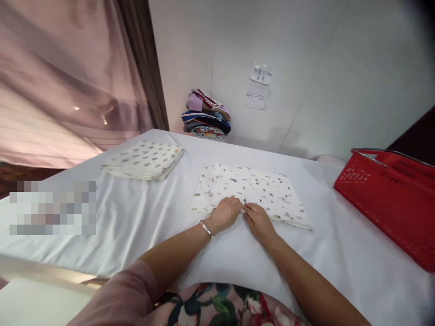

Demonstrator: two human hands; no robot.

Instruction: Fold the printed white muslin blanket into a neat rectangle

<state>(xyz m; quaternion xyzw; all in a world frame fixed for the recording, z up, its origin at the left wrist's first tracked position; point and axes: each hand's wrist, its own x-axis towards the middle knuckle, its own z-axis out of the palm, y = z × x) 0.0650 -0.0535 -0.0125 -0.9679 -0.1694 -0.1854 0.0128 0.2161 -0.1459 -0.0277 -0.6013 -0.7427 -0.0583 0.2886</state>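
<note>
A folded white cloth (249,181) printed with small figures and leaves lies flat on the white-covered table in front of me. At the middle of its near edge, my left hand (228,213), with a silver bracelet on the wrist, has its fingers bent and closed on the cloth. Close beside it, my right hand (260,221) pinches the same edge. The two hands' fingertips almost meet, and the fold under them is partly hidden. Farther left rests another folded cloth (146,159), white with grey leaf-like prints; neither hand touches it.
A red plastic basket (387,194) with a metal handle stands on the table (163,213) at the right. Several folded textiles form a stack (207,115) by the wall behind. Paper notes (260,74) hang there. A pink curtain (68,77) drapes at the left; a blurred patch covers something below it.
</note>
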